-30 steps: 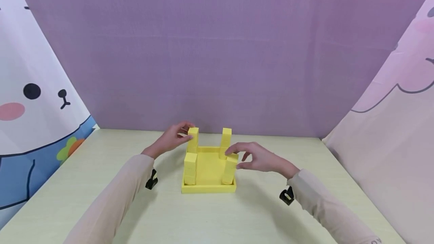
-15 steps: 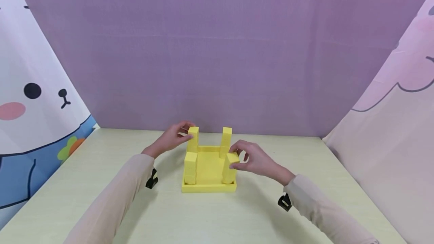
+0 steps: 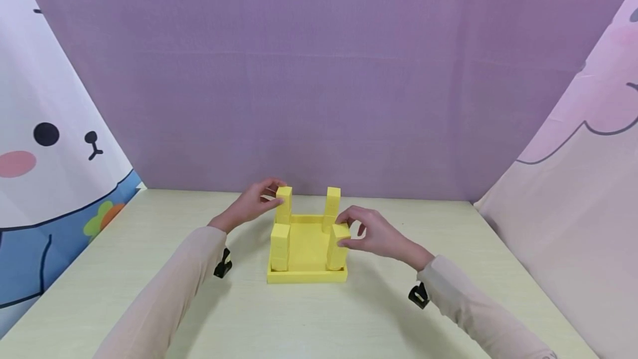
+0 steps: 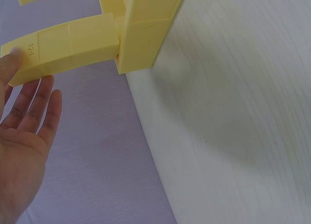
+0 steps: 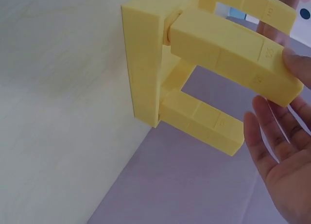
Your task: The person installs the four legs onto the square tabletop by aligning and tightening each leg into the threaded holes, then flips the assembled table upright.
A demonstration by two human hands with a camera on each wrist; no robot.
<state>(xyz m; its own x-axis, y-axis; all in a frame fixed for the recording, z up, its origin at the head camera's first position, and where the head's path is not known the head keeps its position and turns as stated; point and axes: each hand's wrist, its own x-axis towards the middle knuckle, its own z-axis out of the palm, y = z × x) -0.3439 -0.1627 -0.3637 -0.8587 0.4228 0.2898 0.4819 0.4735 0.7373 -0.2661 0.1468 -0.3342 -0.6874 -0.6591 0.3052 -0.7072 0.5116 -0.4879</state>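
Observation:
On the tabletop lies a yellow tray-like base [image 3: 307, 277] with a raised rim and a square yellow post at each corner. My left hand [image 3: 252, 202] pinches the top of the far left post [image 4: 80, 42], thumb on one side and fingers on the other. The near right post [image 5: 233, 49] has its top between the thumb and fingers of my right hand [image 3: 379, 231]. In the right wrist view that post's foot shows a narrow gap at the base. The near left post [image 3: 280, 245] and the far right post [image 3: 332, 203] stand untouched.
The pale wooden table [image 3: 299, 326] ends at a purple backdrop [image 3: 319, 82] just behind the base. Printed cartoon cloths hang at the left [image 3: 60, 98] and right [image 3: 588, 181]. A black wrist mount [image 3: 419, 296] hangs from the right sleeve, another [image 3: 222, 264] from the left.
My right hand has moved from loosely beside the near right post to gripping its top, and the post has shifted slightly. The left hand stays on the far left post.

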